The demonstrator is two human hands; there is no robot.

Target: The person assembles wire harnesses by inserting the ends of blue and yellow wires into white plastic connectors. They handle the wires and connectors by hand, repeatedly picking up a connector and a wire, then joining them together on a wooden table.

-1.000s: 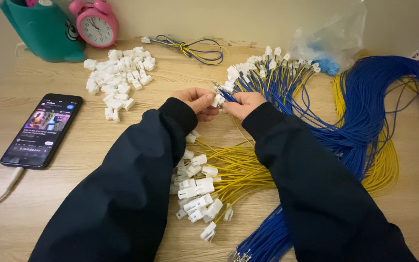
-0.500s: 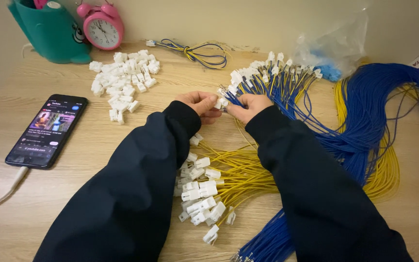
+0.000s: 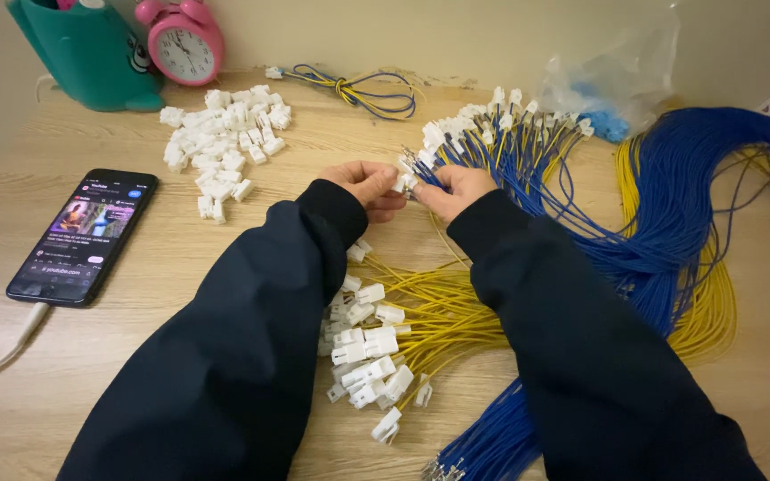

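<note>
My left hand (image 3: 369,185) pinches a small white plastic connector (image 3: 402,183) at the middle of the wooden table (image 3: 118,356). My right hand (image 3: 456,189) touches it from the right, holding a thin blue wire (image 3: 428,176) whose end meets the connector. Both arms wear dark sleeves. Below the hands lies a bundle of yellow wires with white connectors (image 3: 376,347) on their ends. A fan of blue and yellow wires with connectors (image 3: 501,125) lies just behind the right hand.
A heap of loose white connectors (image 3: 225,138) lies at the back left. A lit phone (image 3: 84,234) on a white cable rests at the left. A pink alarm clock (image 3: 184,40), teal holder (image 3: 91,53), clear plastic bag (image 3: 617,76) and long blue wire bundle (image 3: 697,205) ring the table.
The hands stay together on the connector and wire. The view has shifted slightly; nothing on the table has moved.
</note>
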